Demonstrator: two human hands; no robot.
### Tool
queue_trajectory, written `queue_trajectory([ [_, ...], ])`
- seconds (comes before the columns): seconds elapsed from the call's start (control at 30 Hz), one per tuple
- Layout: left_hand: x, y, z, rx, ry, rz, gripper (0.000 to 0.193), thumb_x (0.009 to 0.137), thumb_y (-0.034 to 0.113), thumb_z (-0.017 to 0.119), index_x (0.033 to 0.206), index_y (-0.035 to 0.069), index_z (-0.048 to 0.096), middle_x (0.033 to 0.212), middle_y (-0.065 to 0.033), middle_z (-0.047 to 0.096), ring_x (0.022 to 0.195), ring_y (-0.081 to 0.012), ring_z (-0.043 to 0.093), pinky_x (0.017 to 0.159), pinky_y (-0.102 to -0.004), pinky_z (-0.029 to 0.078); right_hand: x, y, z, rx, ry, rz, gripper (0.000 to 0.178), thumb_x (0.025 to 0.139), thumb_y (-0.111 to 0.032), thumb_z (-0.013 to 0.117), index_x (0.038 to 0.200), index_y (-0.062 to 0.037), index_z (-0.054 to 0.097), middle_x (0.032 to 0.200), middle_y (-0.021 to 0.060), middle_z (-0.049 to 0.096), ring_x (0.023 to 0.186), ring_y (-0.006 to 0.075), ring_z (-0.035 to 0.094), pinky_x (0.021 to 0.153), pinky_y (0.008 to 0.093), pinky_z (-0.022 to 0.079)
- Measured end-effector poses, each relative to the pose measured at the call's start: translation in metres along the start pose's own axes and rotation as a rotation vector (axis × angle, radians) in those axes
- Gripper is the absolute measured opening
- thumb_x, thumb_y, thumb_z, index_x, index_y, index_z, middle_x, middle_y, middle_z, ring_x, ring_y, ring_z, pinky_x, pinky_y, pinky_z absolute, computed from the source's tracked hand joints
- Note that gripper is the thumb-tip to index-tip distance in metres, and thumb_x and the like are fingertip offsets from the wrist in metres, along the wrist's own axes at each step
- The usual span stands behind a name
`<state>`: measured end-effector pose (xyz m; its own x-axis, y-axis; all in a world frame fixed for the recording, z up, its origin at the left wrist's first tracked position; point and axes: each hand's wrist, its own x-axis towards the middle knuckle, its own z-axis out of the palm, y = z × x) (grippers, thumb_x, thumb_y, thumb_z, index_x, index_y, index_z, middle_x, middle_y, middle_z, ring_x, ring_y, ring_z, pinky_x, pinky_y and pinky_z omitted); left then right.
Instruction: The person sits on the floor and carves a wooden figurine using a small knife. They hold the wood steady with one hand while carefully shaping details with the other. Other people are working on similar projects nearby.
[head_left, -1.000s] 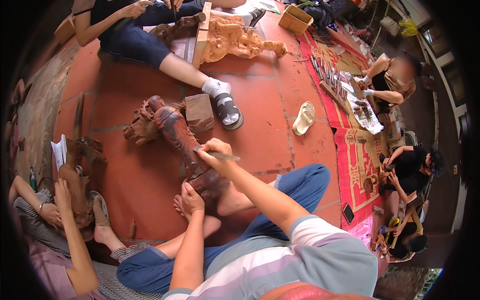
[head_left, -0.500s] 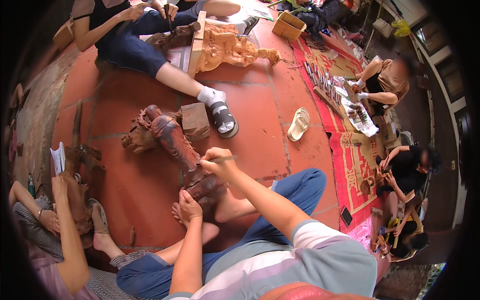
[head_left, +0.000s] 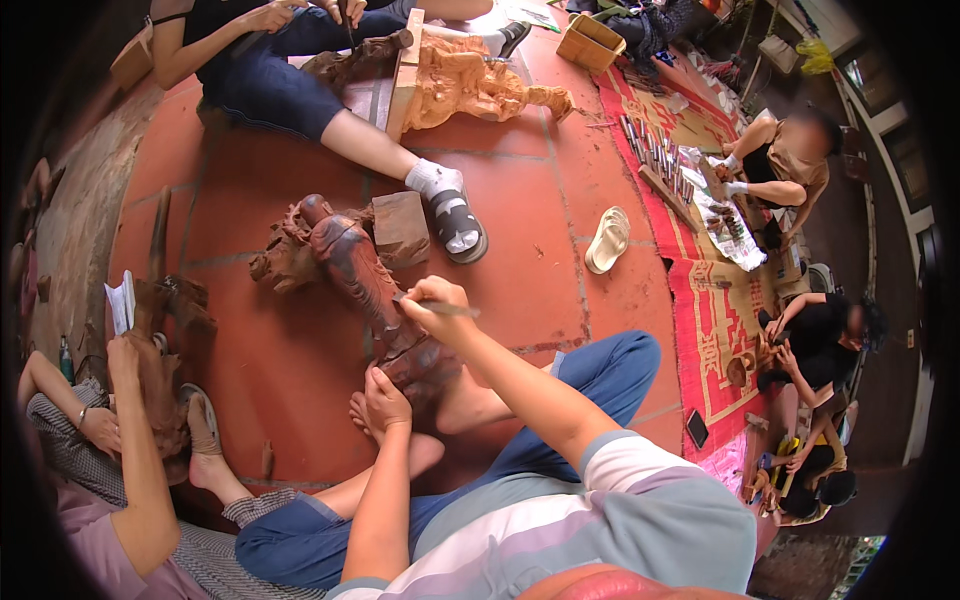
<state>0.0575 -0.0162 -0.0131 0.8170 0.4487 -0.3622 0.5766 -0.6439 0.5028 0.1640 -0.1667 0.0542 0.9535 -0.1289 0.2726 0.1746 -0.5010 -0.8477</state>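
Observation:
A dark reddish wood carving (head_left: 352,262) of a robed figure lies tilted in front of me, its lower end near my bare feet. My left hand (head_left: 384,402) is closed on the edge of that lower end. In my right hand (head_left: 438,306) is a slim carving tool (head_left: 463,311), pinched like a pen. Its tip meets the middle of the carving's right side, though the cutting end is too small to make out. A rough, root-like piece of wood (head_left: 283,258) lies beside the figure's upper part, and a squared wood block (head_left: 401,228) is on its other side.
Across from me sits a person in dark shorts (head_left: 270,95), beside a lighter wood statue (head_left: 470,80). A sandal (head_left: 607,240) lies on the tiles. On the red mat (head_left: 690,330) are several chisels (head_left: 655,160) and a phone (head_left: 697,430). Other people work left and right.
The view has shifted slightly, so the surroundings appear a little further right. My right hand has tilted the tool slightly on the carving; my left hand keeps its grip.

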Motion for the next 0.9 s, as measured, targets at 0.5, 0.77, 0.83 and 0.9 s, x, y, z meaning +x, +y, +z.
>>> queue_trajectory([
  [0.5,0.003,-0.004,-0.001,0.021,0.010,0.020,0.064,0.098,0.062,0.017,0.133,0.029,0.059,0.115,-0.0261,0.059,0.117,-0.0447,0.048,0.102,-0.0590,0.031,-0.005,-0.002,-0.013,0.116,-0.184,0.174,0.016,0.074,-0.017,0.075,0.074,-0.0028,0.068,0.071,0.0120,0.065,0.065,0.0247,0.064,0.061,0.0341,0.050],
  [0.77,0.002,-0.004,0.001,0.020,0.032,0.037,0.064,0.098,0.062,0.018,0.132,0.028,0.061,0.113,-0.0266,0.060,0.115,-0.0448,0.049,0.101,-0.0582,0.031,-0.023,0.006,-0.010,0.100,-0.089,0.059,0.018,0.074,-0.019,0.075,0.072,-0.0031,0.066,0.072,0.0110,0.064,0.067,0.0239,0.065,0.062,0.0346,0.051],
  [0.83,0.004,-0.005,0.001,-0.027,0.006,0.049,0.064,0.098,0.062,0.018,0.132,0.028,0.060,0.114,-0.0266,0.059,0.115,-0.0448,0.049,0.101,-0.0578,0.031,-0.009,0.006,-0.011,0.091,-0.154,0.142,0.018,0.075,-0.019,0.075,0.072,-0.0036,0.066,0.072,0.0106,0.064,0.068,0.0230,0.065,0.062,0.0341,0.051],
  [0.9,0.005,-0.007,0.004,-0.010,0.035,0.045,0.065,0.098,0.062,0.018,0.132,0.028,0.060,0.113,-0.0264,0.060,0.115,-0.0447,0.049,0.101,-0.0578,0.031,0.006,-0.020,-0.010,0.165,-0.177,0.305,0.017,0.076,-0.018,0.074,0.071,-0.0041,0.066,0.070,0.0110,0.064,0.066,0.0229,0.065,0.060,0.0340,0.051],
])
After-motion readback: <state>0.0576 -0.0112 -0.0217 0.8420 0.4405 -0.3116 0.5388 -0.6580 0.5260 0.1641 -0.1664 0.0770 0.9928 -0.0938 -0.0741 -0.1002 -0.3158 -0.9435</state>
